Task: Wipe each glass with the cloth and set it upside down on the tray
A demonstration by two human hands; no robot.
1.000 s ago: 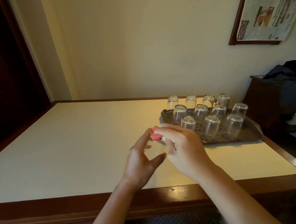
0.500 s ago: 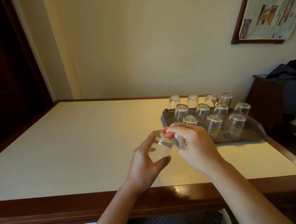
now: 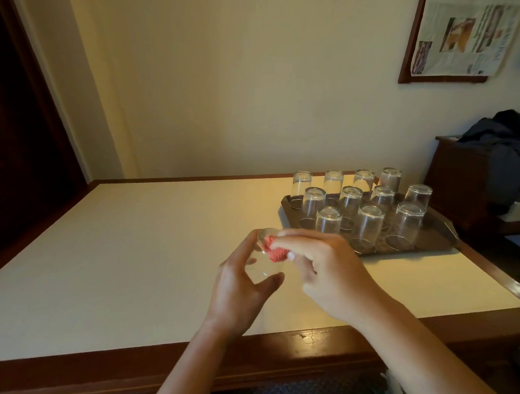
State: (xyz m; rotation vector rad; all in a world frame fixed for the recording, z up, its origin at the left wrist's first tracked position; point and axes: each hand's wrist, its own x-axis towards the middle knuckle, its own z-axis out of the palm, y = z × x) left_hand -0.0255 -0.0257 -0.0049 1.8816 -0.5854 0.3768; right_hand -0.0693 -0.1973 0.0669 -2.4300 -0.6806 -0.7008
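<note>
My left hand (image 3: 242, 289) grips a clear glass (image 3: 262, 267) above the table, fingers and thumb curled round its sides. My right hand (image 3: 327, 269) pinches a small red cloth (image 3: 275, 250) and presses it against the glass's upper end. The glass is tilted and partly hidden by both hands. To the right, a dark tray (image 3: 443, 247) carries several clear glasses (image 3: 368, 229) standing upside down in rows.
The white table top (image 3: 123, 250) has a brown wooden border (image 3: 305, 346) along its near edge. A dark cabinet (image 3: 464, 189) with dark clothing on it stands at the far right. A framed newspaper (image 3: 460, 35) hangs on the wall.
The red cloth has shifted across the glass's end under my right hand, and the glass has turned a little in my left hand. The tray and its glasses are unmoved.
</note>
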